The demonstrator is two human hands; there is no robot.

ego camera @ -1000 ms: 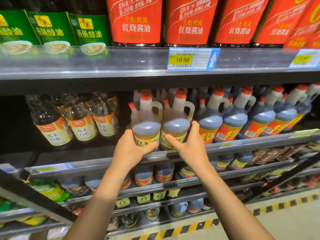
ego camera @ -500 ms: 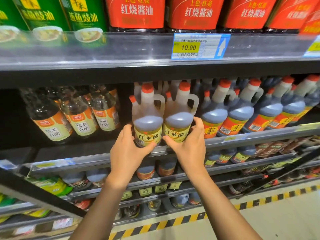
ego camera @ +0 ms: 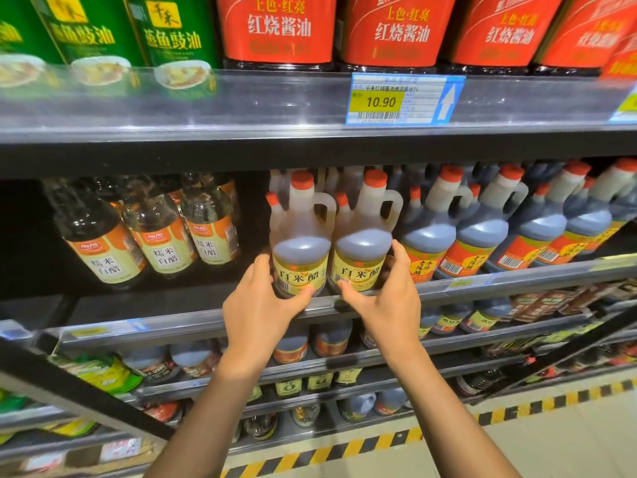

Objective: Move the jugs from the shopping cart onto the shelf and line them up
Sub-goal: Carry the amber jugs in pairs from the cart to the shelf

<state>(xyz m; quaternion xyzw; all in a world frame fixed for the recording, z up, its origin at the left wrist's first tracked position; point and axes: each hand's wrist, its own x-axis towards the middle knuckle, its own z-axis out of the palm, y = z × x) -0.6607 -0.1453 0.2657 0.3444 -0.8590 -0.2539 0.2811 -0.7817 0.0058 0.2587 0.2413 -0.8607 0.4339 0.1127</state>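
1. Two translucent plastic jugs with red caps and yellow labels stand side by side at the front edge of the dark metal shelf [ego camera: 193,307], the left jug [ego camera: 299,246] touching the right jug [ego camera: 362,243]. The shopping cart is not in view.
2. The left hand [ego camera: 256,308] holds the base of the left jug, with the thumb across the lower label and the fingers curled round the left side.
3. The right hand [ego camera: 387,298] holds the right jug in the same way, thumb on the label and fingers round the right side.
4. The step in hand seems to be the lining up. To do it well, the person should keep both bases flat on the shelf and slide them, not lift them.
5. The labels should face the aisle, level with the row of darker red-capped jugs [ego camera: 482,232] just beside on the right.
6. A tilt forward over the front edge is the risk, so the push should go low and inward.
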